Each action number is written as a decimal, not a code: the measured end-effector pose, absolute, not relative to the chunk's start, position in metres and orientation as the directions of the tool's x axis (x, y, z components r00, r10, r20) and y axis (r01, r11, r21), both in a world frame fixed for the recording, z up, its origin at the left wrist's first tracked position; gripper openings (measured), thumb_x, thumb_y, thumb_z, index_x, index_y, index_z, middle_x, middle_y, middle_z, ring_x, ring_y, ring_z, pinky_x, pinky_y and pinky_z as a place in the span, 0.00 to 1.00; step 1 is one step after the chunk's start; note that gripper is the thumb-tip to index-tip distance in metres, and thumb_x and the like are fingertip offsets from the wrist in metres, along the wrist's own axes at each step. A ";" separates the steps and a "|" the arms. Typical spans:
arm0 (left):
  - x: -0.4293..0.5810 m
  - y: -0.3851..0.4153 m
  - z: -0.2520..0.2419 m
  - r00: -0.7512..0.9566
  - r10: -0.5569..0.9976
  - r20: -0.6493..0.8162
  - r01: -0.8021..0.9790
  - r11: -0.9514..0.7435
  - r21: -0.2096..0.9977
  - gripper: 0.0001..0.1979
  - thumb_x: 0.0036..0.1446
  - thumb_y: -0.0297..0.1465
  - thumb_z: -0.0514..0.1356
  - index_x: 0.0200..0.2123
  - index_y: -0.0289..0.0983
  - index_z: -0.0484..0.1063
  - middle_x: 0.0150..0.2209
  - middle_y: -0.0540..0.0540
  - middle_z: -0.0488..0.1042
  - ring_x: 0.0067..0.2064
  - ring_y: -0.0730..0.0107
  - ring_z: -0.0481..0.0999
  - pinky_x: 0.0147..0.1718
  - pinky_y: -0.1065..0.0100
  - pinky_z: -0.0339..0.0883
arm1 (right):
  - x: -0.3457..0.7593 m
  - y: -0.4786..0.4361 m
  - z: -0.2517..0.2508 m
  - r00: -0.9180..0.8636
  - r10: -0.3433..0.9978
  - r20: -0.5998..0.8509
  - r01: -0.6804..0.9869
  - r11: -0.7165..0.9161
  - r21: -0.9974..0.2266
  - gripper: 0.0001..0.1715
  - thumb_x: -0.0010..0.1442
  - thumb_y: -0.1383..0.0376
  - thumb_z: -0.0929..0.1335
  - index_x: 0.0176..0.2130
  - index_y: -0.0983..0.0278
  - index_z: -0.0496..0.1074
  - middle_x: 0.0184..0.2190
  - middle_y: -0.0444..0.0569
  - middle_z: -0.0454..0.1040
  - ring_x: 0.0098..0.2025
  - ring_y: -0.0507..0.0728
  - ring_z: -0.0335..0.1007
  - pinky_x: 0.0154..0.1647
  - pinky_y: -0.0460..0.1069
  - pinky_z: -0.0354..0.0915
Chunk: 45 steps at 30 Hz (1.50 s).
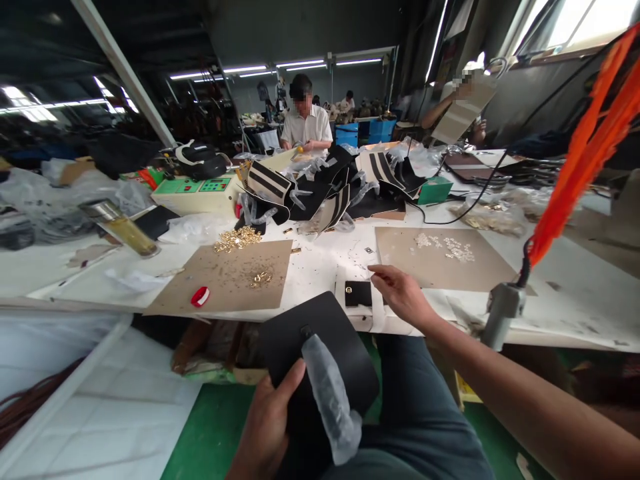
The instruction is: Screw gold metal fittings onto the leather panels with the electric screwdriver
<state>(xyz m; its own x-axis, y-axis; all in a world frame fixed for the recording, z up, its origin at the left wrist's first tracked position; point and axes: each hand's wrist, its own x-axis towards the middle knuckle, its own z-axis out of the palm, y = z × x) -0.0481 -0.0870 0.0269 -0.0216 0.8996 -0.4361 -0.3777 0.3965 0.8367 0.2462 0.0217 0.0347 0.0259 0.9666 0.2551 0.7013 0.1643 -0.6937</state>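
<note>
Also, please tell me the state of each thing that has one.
Black panel: tilted, held in the left grip.
Plastic wrapping: crumpled.
Right grip: half-curled, contents unclear.
Small black piece: lying flat.
Bottle: capped, yellowish liquid inside.
Gold pieces: loose, heaped.
Whitish pieces: loose, scattered.

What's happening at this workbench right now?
A person's left hand holds a flat black panel with a wrinkled translucent plastic wrapper across it. The right hand is beside a small black square piece on the white table; whether it pinches anything is unclear. Small gold metal pieces lie piled at left.
</note>
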 end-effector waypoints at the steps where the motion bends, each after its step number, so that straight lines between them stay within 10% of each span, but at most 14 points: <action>1: -0.047 -0.086 0.026 -0.024 0.914 -0.405 -0.345 0.373 0.861 0.30 0.52 0.41 0.76 0.57 0.36 0.81 0.52 0.38 0.86 0.60 0.42 0.81 0.62 0.52 0.73 | 0.243 0.007 0.042 0.038 0.955 0.293 0.637 0.203 -0.744 0.23 0.75 0.56 0.63 0.59 0.65 0.76 0.48 0.56 0.81 0.44 0.59 0.79 0.46 0.52 0.74; 9: -0.031 -0.064 0.060 -0.033 0.992 -0.126 0.052 0.127 0.990 0.24 0.61 0.47 0.69 0.54 0.39 0.83 0.54 0.42 0.84 0.60 0.43 0.79 0.62 0.57 0.70 | 0.192 -0.061 0.103 -0.163 0.840 0.518 0.439 0.531 -0.725 0.13 0.71 0.57 0.70 0.51 0.57 0.81 0.45 0.54 0.80 0.47 0.62 0.78 0.48 0.56 0.75; 16: -0.001 -0.088 0.058 0.055 0.998 0.041 0.207 -0.051 0.977 0.17 0.50 0.36 0.75 0.45 0.44 0.87 0.53 0.37 0.84 0.62 0.32 0.75 0.64 0.50 0.68 | 0.170 -0.062 0.090 -0.278 0.871 0.405 0.537 0.491 -0.687 0.48 0.60 0.40 0.75 0.69 0.59 0.68 0.62 0.63 0.75 0.61 0.75 0.73 0.61 0.69 0.69; 24: 0.011 -0.094 0.026 0.207 0.954 0.217 0.397 -0.285 0.872 0.49 0.49 0.31 0.74 0.73 0.40 0.63 0.75 0.34 0.60 0.75 0.31 0.58 0.73 0.42 0.53 | 0.176 -0.066 0.067 -0.160 0.962 0.222 0.265 0.259 -0.929 0.09 0.69 0.60 0.65 0.42 0.59 0.74 0.41 0.49 0.80 0.42 0.61 0.75 0.47 0.54 0.73; 29: -0.004 -0.046 0.027 0.264 0.957 0.119 0.364 -0.213 0.907 0.42 0.52 0.32 0.73 0.70 0.45 0.68 0.73 0.37 0.64 0.73 0.36 0.62 0.69 0.45 0.61 | 0.206 -0.042 0.043 -0.155 0.978 -0.138 0.032 -0.135 -0.990 0.19 0.69 0.51 0.68 0.35 0.62 0.77 0.31 0.47 0.80 0.39 0.61 0.78 0.43 0.53 0.74; 32: -0.002 -0.003 0.023 0.061 0.997 0.044 0.268 -0.059 0.962 0.39 0.54 0.36 0.73 0.68 0.42 0.68 0.68 0.35 0.69 0.67 0.43 0.71 0.62 0.53 0.69 | 0.223 -0.021 0.026 -0.194 0.931 -0.310 -0.214 -0.348 -0.913 0.18 0.61 0.52 0.74 0.37 0.65 0.80 0.33 0.50 0.83 0.38 0.63 0.81 0.43 0.54 0.76; 36: 0.014 0.042 0.022 0.216 0.967 -0.137 -0.007 0.142 0.990 0.39 0.51 0.38 0.76 0.64 0.39 0.70 0.57 0.36 0.80 0.56 0.48 0.81 0.55 0.58 0.72 | 0.231 0.002 0.014 -0.218 0.890 -0.401 -0.444 -0.456 -0.771 0.18 0.51 0.60 0.78 0.41 0.67 0.82 0.35 0.54 0.85 0.35 0.63 0.82 0.42 0.55 0.77; 41: 0.027 0.059 0.015 0.249 0.907 -0.341 -0.023 0.357 0.934 0.34 0.44 0.40 0.78 0.53 0.34 0.75 0.39 0.40 0.84 0.35 0.55 0.83 0.33 0.63 0.74 | 0.237 0.011 0.018 -0.142 0.865 -0.481 -0.302 -0.501 -0.811 0.18 0.57 0.54 0.77 0.42 0.64 0.82 0.36 0.52 0.85 0.35 0.64 0.83 0.37 0.55 0.77; 45: 0.031 0.045 0.001 0.270 0.883 -0.385 -0.103 0.424 0.900 0.31 0.46 0.36 0.77 0.53 0.34 0.77 0.45 0.37 0.86 0.42 0.50 0.85 0.42 0.58 0.78 | 0.237 0.008 0.017 -0.017 0.919 -0.393 0.098 -0.390 -0.916 0.17 0.60 0.50 0.76 0.34 0.62 0.80 0.31 0.48 0.83 0.31 0.60 0.79 0.30 0.51 0.72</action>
